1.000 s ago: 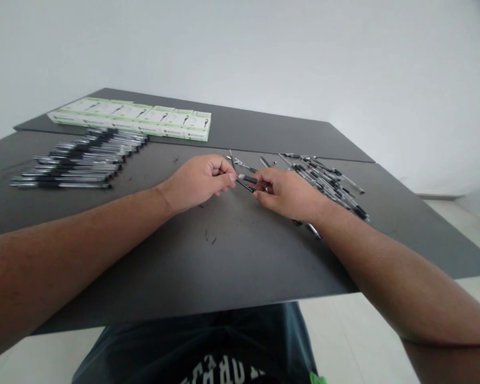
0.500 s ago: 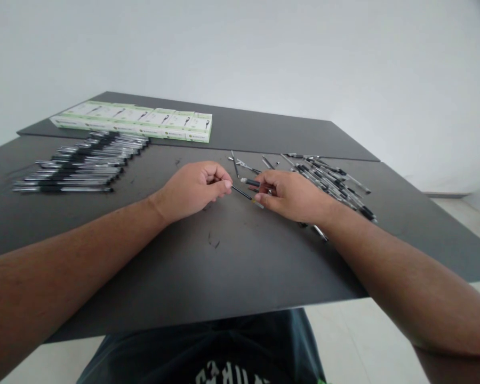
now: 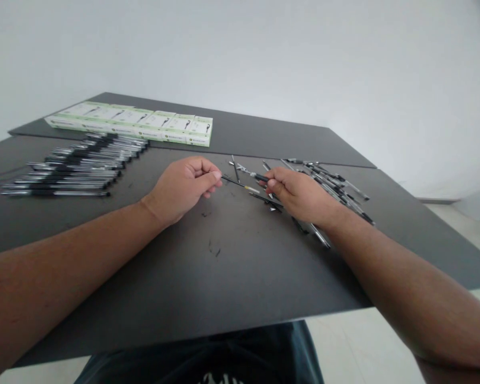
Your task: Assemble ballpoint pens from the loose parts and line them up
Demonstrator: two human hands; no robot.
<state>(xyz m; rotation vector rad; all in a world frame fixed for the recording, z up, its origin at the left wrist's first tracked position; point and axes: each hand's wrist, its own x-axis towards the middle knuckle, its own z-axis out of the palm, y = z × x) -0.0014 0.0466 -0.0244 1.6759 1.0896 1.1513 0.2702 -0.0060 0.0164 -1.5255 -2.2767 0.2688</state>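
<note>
My left hand [image 3: 188,186] pinches one end of a thin pen refill [image 3: 240,184] between thumb and fingers. The refill is black with a yellow band and a clear end, and it points right, toward my other hand. My right hand [image 3: 298,193] is closed around a pen barrel with a black grip [image 3: 260,177], its front end directed left. A gap separates the refill's clear end from my right fingers. Beneath and beside the right hand lie loose pen parts, including a dark thin piece [image 3: 266,200]. Part of the barrel is hidden inside the fingers.
Right of my hand spreads a loose pile of clear and black pens [image 3: 332,184]. A neat row of black-grip pens [image 3: 76,165] lies at left. Behind it stand several white-and-green boxes [image 3: 144,120]. Small dark scraps [image 3: 214,249] dot the grey table [image 3: 176,298].
My right fingers have let go of the refill's clear end, and the two hands have drawn slightly apart. The refill stays in my left hand; the barrel stays in my right.
</note>
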